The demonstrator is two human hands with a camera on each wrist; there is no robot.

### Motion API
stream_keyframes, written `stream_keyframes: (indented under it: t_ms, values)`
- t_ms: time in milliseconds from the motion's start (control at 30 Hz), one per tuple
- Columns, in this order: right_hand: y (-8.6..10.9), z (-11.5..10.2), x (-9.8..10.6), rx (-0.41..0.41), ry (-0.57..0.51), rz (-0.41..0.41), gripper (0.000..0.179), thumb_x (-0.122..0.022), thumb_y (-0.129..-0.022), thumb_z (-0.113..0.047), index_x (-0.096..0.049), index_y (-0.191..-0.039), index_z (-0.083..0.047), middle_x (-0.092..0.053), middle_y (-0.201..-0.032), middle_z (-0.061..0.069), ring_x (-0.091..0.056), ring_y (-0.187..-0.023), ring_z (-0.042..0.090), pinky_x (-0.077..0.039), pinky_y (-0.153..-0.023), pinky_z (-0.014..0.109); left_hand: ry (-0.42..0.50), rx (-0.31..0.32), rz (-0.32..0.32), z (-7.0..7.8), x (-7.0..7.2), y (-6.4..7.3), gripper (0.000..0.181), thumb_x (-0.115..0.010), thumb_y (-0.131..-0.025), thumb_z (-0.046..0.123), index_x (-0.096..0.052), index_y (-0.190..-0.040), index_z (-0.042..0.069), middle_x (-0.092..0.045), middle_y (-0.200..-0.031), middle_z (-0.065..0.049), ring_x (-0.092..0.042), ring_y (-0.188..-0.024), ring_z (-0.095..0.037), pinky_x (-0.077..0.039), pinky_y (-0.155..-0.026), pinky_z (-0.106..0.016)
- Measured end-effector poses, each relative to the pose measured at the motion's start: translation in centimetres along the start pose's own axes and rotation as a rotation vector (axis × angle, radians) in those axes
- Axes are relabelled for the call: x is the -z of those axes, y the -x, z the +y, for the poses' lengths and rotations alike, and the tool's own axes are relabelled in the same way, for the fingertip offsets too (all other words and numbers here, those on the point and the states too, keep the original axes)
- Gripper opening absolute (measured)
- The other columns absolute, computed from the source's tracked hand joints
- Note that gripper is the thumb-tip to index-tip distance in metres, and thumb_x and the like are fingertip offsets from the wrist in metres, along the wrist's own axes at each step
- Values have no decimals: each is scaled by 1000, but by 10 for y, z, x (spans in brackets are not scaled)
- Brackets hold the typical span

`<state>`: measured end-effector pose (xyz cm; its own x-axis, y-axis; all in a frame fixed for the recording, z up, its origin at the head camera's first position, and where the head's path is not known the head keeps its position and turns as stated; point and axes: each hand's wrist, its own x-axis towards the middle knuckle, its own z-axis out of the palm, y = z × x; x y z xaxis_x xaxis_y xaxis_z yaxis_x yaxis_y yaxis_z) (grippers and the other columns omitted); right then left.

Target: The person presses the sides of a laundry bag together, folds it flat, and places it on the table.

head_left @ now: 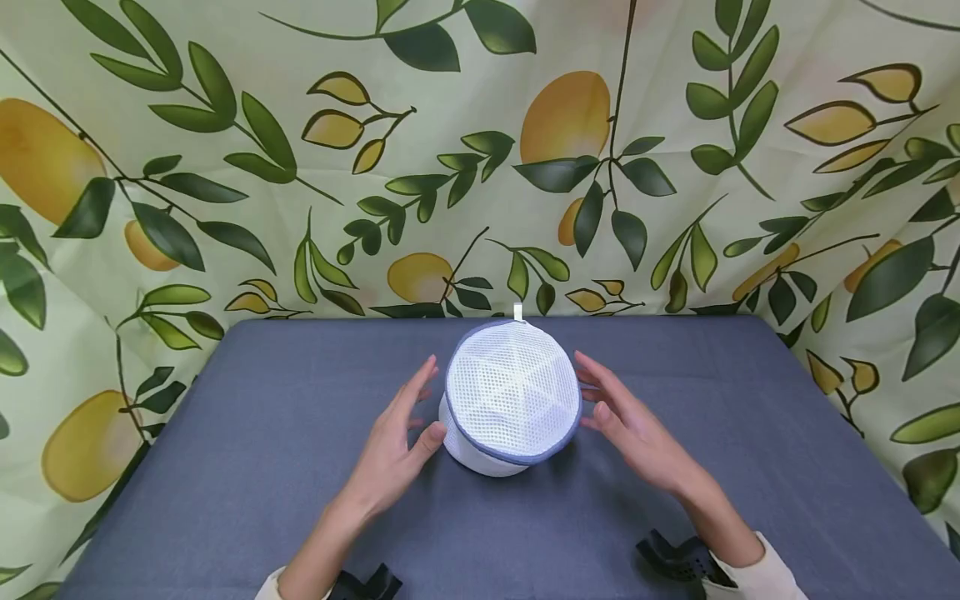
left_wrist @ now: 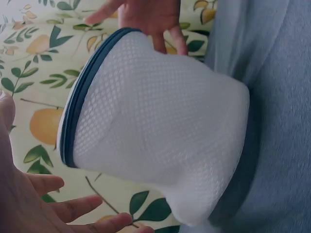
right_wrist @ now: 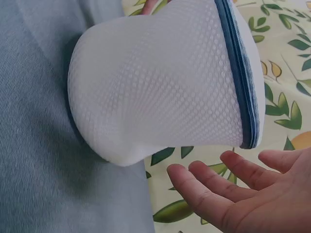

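Note:
A white mesh laundry bag (head_left: 513, 392) with a blue zippered rim stands on the table, its round top facing up and a small white tab at its far edge. Its side (left_wrist: 160, 111) looks slightly slumped and creased in both wrist views. To the left of the bag, my left hand (head_left: 397, 442) has its fingers spread and the thumb near the bag's wall. My right hand (head_left: 637, 433) is at the other side, fingers extended toward the rim. Gaps show between the fingers (right_wrist: 204, 191) and the mesh in the wrist views, and neither hand grips it. Whatever lies inside is hidden.
A blue-grey cloth covers the table (head_left: 300, 392). Behind and at both sides hangs a pale curtain (head_left: 465, 100) printed with lemons and leaves. Black straps (head_left: 678, 558) sit at both wrists, near light sleeves.

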<state>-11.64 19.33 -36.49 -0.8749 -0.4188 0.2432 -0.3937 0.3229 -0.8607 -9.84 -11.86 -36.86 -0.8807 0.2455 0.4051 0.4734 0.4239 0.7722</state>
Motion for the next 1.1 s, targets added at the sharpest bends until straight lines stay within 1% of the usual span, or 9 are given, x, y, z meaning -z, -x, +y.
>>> stream_keyframes:
  t_ms: [100,233,367,467,567,767,933,1033,1100]
  values:
    - [-1,0,-2,4,-34,-6,56,-38,-104,-36,-19,-153,-20,-31,-148,18,-41,-125,40,-48,-88,51,39,8,-26,2,-4,-1,69,-47,-95,56,-25,-153,24,-37,-149,-8,-46,-122,-37,-46,-85,-58]
    - [-3,0,-5,11,-60,-13,57,-36,-104,-35,-16,-154,-15,-31,-147,19,-41,-123,38,-50,-86,46,93,23,-42,3,-10,-3,70,-46,-96,54,-26,-152,19,-35,-149,-7,-47,-121,-31,-47,-84,-56]
    - [-5,0,-7,12,-94,-20,59,-33,-104,-38,-13,-154,-13,-30,-148,20,-42,-122,36,-50,-84,42,220,59,-58,4,-16,-5,67,-47,-98,48,-24,-153,17,-36,-148,-8,-48,-119,-30,-47,-86,-49]
    - [-6,0,-8,10,-138,-23,60,-32,-104,-40,-11,-154,-14,-26,-149,21,-38,-124,39,-48,-87,48,329,105,-61,5,-21,-7,62,-46,-101,39,-22,-153,18,-37,-147,-9,-48,-117,-30,-46,-88,-45]
    - [-8,-1,-10,9,-184,-32,61,-31,-104,-40,-9,-154,-13,-20,-152,21,-30,-130,41,-44,-89,59,396,154,-51,7,-24,-8,59,-45,-102,33,-21,-153,19,-36,-145,-10,-49,-116,-31,-47,-87,-44]
    - [-14,-5,-17,0,-257,-41,64,-30,-103,-42,-6,-154,-12,-8,-156,18,-16,-137,40,-36,-90,69,510,189,-36,7,-28,-10,59,-42,-102,32,-17,-154,16,-23,-154,-11,-47,-118,-34,-48,-85,-45]
    - [-18,-6,-22,-6,-303,-52,63,-29,-104,-39,-3,-154,-11,-3,-157,17,-16,-136,39,-42,-90,59,580,235,-36,7,-29,-12,58,-37,-104,32,-14,-154,13,-15,-156,-13,-47,-114,-34,-48,-85,-41]
    - [-19,-8,-24,-36,-286,-47,61,-28,-105,-37,-2,-154,-12,-2,-158,15,-19,-133,37,-42,-87,52,603,269,-48,8,-27,-15,58,-36,-104,30,-12,-154,12,-17,-155,-14,-50,-110,-32,-49,-83,-40]
    - [-21,-10,-24,-64,-278,-47,60,-28,-105,-36,-2,-154,-13,-1,-158,12,-18,-133,36,-42,-87,53,607,292,-66,9,-25,-17,60,-38,-104,29,-11,-154,12,-22,-154,-14,-52,-106,-30,-49,-81,-39]
